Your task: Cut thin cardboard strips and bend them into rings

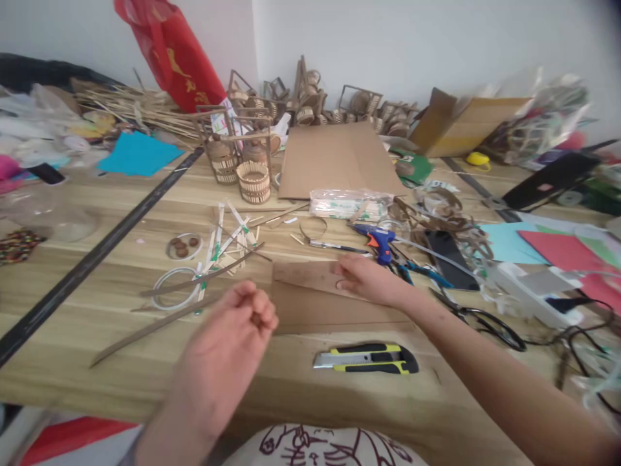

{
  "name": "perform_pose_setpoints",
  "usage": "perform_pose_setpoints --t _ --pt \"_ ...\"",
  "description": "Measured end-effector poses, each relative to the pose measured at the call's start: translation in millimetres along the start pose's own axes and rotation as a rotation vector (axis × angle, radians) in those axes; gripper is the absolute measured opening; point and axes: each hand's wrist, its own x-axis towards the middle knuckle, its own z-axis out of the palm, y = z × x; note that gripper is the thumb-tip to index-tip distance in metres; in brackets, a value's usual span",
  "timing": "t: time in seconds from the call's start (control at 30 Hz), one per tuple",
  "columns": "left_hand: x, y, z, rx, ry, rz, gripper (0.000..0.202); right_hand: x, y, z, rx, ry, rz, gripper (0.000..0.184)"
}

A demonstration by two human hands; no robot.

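Left hand (pixel 230 346): loosely half-curled, grip unclear
Right hand (pixel 361 278): fingers bent on flat brown strip (pixel 301 274), hold unclear
Cutter (pixel 366 358): metal blade, right of left hand

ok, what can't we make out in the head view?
All in the head view:
Left hand: motion-blurred and curled, so anything small held inside is hidden.
Cardboard strip: its right end is hidden by the right hand.
Red bag: top cut off by the upper edge.
Cardboard box: contents hidden by its walls and flaps.
Plastic packet: markings too small and blurred to read.
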Motion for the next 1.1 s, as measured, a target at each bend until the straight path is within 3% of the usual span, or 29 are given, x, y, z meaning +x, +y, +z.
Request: perform_pose_setpoints --t 0.03,0.13,0.3,0.4,0.5,0.57,0.7,0.8,0.9,1.0,1.1 --pt "-3.2 -5.2 0.7 -0.027 -0.015 -0.033 0.012 2.4 0.7 -2.3 0.026 0.005 0.002 0.003" --pt "-10.1 -19.1 4.5 -0.11 -0.086 -0.113 0.018 11.7 3.1 -8.1 0.093 0.041 0.03 0.014" --pt "-14.7 -21.2 9.0 -0.098 -0.18 -0.121 0.018 35.0 5.0 -11.2 0.123 0.171 0.106 0.023" --pt "-15.7 -20.5 8.5 -0.093 -0.206 -0.122 0.019 47.8 1.8 -11.2 0.072 0.318 0.181 0.022" --pt "-15.8 -22.7 6.8 -0.097 -0.218 -0.117 0.021 51.0 -7.0 -9.4 -0.02 0.475 0.221 0.032" --pt "-15.1 -24.4 6.2 -0.099 -0.213 -0.116 0.023 46.5 -15.2 -5.6 -0.099 0.394 0.114 0.033" --pt "-9.8 -27.6 6.5 -0.084 -0.155 -0.153 0.026 31.8 -28.2 7.6 -0.206 0.065 -0.104 0.019" --pt "-3.1 -33.4 2.6 0.003 -0.047 -0.218 0.026 26.3 -30.2 14.8 -0.245 0.02 -0.084 0.036" --pt "4.8 -43.6 -8.6 0.106 0.04 -0.285 0.053 28.6 -27.5 15.9 -0.261 -0.005 -0.068 0.051" --pt "12.0 -54.4 -23.2 0.051 0.017 -0.411 0.084 36.3 -23.3 15.5 -0.244 -0.023 -0.054 0.054" --pt "15.5 -59.4 -32.5 0.021 -0.053 -0.493 0.084 45.9 -19.8 16.2 -0.173 -0.041 -0.037 0.051"
